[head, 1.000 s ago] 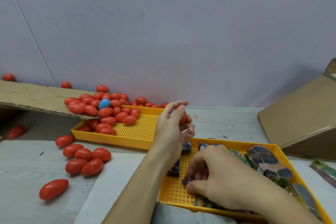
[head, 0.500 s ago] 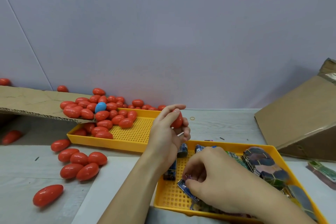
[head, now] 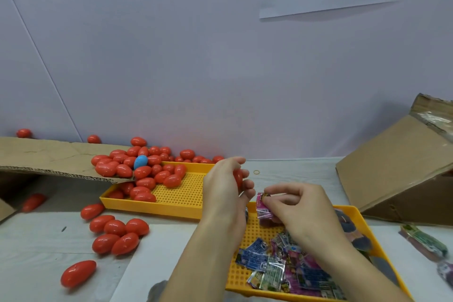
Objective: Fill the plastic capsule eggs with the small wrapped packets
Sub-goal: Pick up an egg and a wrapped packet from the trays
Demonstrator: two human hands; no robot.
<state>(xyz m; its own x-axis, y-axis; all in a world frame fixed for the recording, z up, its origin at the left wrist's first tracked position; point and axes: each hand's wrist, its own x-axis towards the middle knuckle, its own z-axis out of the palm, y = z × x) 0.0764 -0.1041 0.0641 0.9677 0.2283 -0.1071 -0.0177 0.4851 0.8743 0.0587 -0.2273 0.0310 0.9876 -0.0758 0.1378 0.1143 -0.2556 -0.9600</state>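
My left hand grips a red capsule egg above the gap between two yellow trays. Just to its right, my right hand pinches a small pink wrapped packet, held a little apart from the egg. Under my right hand, the near yellow tray holds several blue, pink and silver wrapped packets. The far yellow tray carries a pile of red eggs with one blue egg among them.
Loose red eggs lie on the table to the left, one alone near the front. A cardboard flap overhangs the far tray's left end. A tilted cardboard box stands at right, with packets beside it.
My right hand has risen out of the near tray with a pink packet and brought it up beside the egg in my left hand. The camera has tilted upward.
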